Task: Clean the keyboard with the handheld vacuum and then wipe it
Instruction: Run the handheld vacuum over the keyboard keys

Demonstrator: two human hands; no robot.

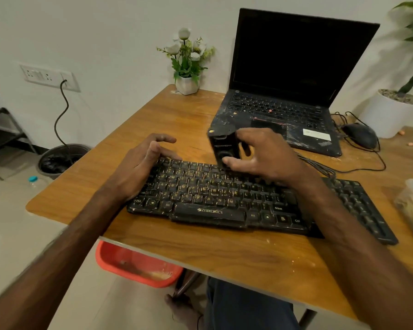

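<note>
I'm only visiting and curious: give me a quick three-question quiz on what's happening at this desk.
1. True or false: the laptop screen is lit.
2. Which hand holds the vacuum? A) left B) right C) both
3. Fill in: the left hand is at the ___ end of the keyboard.

Key:
1. False, the screen is dark.
2. B, the right hand grips it above the keys.
3. left
</note>
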